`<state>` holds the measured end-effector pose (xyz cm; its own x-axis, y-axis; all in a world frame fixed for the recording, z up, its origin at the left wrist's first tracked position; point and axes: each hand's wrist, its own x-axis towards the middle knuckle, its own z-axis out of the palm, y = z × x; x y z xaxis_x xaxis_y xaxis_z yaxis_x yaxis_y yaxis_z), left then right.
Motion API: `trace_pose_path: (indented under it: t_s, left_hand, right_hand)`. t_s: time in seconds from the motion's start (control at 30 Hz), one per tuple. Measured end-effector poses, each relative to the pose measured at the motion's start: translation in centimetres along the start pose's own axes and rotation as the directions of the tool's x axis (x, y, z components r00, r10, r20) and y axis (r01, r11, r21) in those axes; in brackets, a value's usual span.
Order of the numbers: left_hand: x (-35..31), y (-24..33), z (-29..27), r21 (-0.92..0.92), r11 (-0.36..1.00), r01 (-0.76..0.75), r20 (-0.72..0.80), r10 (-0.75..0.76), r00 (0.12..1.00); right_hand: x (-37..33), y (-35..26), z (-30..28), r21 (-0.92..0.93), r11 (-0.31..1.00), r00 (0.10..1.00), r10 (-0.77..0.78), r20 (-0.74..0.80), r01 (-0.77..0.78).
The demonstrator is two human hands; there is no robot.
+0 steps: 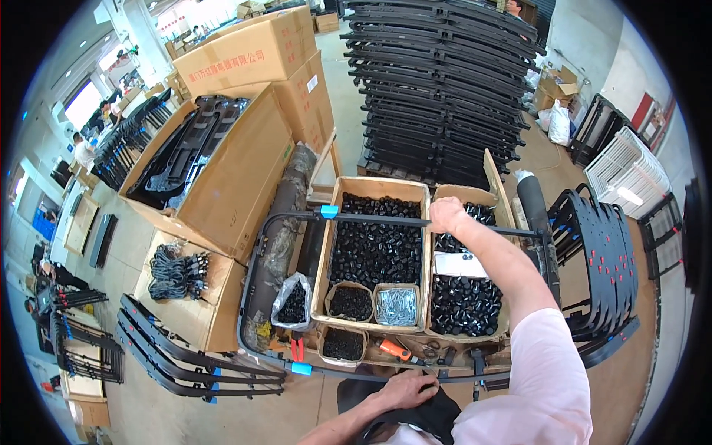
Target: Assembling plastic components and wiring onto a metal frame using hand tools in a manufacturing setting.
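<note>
While R hand (446, 214) grips blk frame (386, 219), L hand (408, 390) is nr it, can't tell its grip.

Pale pink sleeve (547, 356) — short, bare hands (447, 214)

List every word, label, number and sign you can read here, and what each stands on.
I won't copy the wording, only say where it stands.
Upper cardboard box: large red lettering on one side, legible; smaller red marks on the next, too small to read.
Lower cardboard box: white label, print too small.
Open cardboard box: small green and dark marks, too small.
Black frame: no lettering I can make out.
</note>
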<state>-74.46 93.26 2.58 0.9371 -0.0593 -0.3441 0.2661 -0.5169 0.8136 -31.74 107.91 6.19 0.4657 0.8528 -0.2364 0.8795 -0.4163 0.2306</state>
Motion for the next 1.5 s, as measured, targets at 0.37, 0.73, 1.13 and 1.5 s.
trace_pose_path:
  t_s: [0.37, 0.73, 1.13, 1.5]
  left_hand:
    - [-0.1, -3.0, 1.9, -0.269, 0.961, -0.066, -0.119, 0.035, 0.992]
    - [0.4, -1.6, 1.2, -0.282, 0.955, 0.089, 0.113, -0.059, 0.992]
    - [0.1, -2.2, 1.2, -0.295, 0.949, 0.108, -0.149, -0.158, 0.976]
    - [0.8, -2.8, 2.8, -0.334, 0.938, 0.095, 0.016, -0.094, 0.995]
  right_hand:
    - [-1.0, 0.6, -0.9, -0.061, 0.986, 0.984, -0.158, -0.077, 0.154]
    - [-0.6, 0.5, -0.1, -0.058, 0.996, 0.990, -0.073, -0.124, 0.066]
    - [1.5, 1.2, 1.5, -0.179, 0.981, 0.980, -0.100, -0.173, 0.068]
    - [0.5, 1.4, 1.9, -0.078, 0.987, 0.964, -0.152, -0.220, 0.138]
